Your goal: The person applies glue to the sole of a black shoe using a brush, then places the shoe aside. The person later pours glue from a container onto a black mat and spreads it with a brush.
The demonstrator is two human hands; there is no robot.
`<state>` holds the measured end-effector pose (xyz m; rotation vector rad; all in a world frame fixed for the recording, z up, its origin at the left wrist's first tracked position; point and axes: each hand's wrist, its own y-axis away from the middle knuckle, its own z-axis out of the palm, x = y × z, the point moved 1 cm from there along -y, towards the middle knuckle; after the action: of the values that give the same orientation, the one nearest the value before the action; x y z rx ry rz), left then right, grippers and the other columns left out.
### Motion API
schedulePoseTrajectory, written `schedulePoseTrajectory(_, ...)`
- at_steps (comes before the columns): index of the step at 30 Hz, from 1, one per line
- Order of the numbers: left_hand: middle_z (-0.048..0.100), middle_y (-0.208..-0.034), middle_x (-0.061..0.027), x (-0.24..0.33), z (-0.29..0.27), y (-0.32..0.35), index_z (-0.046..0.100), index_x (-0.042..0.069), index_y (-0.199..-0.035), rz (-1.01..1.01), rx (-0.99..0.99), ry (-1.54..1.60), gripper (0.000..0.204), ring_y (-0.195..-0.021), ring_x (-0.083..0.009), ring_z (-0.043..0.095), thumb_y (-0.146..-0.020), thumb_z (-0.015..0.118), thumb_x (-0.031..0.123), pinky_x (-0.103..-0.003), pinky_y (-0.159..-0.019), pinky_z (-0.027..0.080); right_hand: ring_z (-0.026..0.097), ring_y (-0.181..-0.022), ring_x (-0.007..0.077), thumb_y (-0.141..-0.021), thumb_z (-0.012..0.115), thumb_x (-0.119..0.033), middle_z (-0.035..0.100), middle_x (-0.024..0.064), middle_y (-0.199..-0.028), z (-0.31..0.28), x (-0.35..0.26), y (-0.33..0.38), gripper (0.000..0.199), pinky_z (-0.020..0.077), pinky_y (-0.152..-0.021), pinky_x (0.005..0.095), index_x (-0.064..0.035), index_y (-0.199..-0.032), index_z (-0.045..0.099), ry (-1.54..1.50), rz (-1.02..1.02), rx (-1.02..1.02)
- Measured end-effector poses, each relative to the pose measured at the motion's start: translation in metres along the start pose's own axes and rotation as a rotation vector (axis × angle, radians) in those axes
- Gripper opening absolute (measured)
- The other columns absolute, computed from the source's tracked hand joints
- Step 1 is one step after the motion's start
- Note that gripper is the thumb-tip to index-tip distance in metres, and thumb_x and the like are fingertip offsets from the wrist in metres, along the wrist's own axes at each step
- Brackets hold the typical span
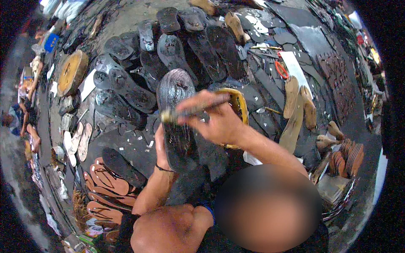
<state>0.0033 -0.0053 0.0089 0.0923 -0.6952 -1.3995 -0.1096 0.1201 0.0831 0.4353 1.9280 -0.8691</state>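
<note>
My left hand (161,149) is closed on the edge of a long black shoe sole (179,135), held up in front of me. Its toe half is glossy and streaked, as if wet. In my right hand (219,122) is a brush (204,105) with a dark handle and pale bristles, which meet the sole's left edge near its middle. Behind the right wrist stands a yellow-rimmed round container (239,103), its contents mostly hidden by the hand. Just beyond the held sole lie several more black soles (171,50), many with a shiny coat.
Brown thong sandals (109,179) lie at the near left, with pale insoles (79,141) beyond them. A round wooden block (72,72) stands far left. To the right are wooden shoe lasts (292,97), red-handled scissors (281,68), dark offcuts and a stack of brown striped pieces (348,158).
</note>
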Motion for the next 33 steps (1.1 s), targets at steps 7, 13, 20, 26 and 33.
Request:
schedulePoseTrajectory(7, 0.069, -0.103, -0.0131, 0.035, -0.005, 0.007, 0.064, 0.003, -0.113, 0.170, -0.114, 0.134, 0.039, -0.090, -0.0248, 0.067, -0.101, 0.043, 0.034, -0.039, -0.078, 0.056, 0.067, -0.091, 0.0201, -0.076, 0.081, -0.014, 0.071, 0.0036, -0.103, 0.004, -0.022, 0.044, 0.033, 0.0492, -0.074, 0.0331, -0.0113, -0.106, 0.068, 0.056, -0.374, -0.249)
schedulePoseTrajectory(13, 0.068, -0.098, -0.0108, 0.034, -0.012, 0.001, 0.064, 0.003, -0.107, 0.366, 0.209, -0.209, 0.038, -0.082, -0.0244, 0.066, -0.100, 0.042, 0.034, -0.037, -0.073, 0.056, 0.066, -0.087, 0.0297, -0.087, 0.072, -0.027, 0.070, 0.0085, -0.096, 0.017, -0.006, 0.054, 0.021, 0.0501, -0.077, 0.0407, -0.0110, -0.101, 0.069, 0.077, -0.005, 0.132)
schedulePoseTrajectory(20, 0.069, -0.103, -0.0071, 0.013, -0.008, 0.001, 0.063, 0.007, -0.113, 0.186, 0.119, -0.215, 0.041, -0.089, -0.0206, 0.067, -0.101, 0.043, 0.041, -0.035, -0.079, 0.056, 0.056, -0.089, 0.0287, -0.069, 0.063, -0.014, 0.060, 0.0081, -0.097, 0.008, -0.012, 0.027, 0.049, 0.0417, -0.078, 0.0400, -0.0147, -0.118, 0.062, 0.174, -0.290, -0.252)
schedulePoseTrajectory(26, 0.071, -0.106, -0.0098, 0.014, -0.016, -0.007, 0.063, 0.004, -0.120, -0.016, 0.099, -0.124, 0.039, -0.091, -0.0181, 0.069, -0.106, 0.039, 0.032, -0.034, -0.082, 0.058, 0.057, -0.080, 0.0177, -0.080, 0.064, -0.021, 0.059, 0.0000, -0.087, 0.019, -0.031, 0.040, 0.027, 0.0466, -0.072, 0.0358, -0.0161, -0.106, 0.068, 0.265, -0.493, -0.099)
schedulePoseTrajectory(33, 0.064, -0.123, -0.0081, 0.009, 0.000, -0.004, 0.059, 0.003, -0.128, 0.165, 0.195, -0.428, 0.045, -0.111, -0.0209, 0.062, -0.104, 0.045, 0.039, -0.039, -0.097, 0.051, 0.057, -0.083, 0.0275, -0.073, 0.067, -0.019, 0.061, 0.0054, -0.092, 0.000, -0.016, 0.000, 0.041, 0.0424, -0.070, 0.0420, -0.0131, -0.113, 0.064, 0.243, -0.298, -0.047)
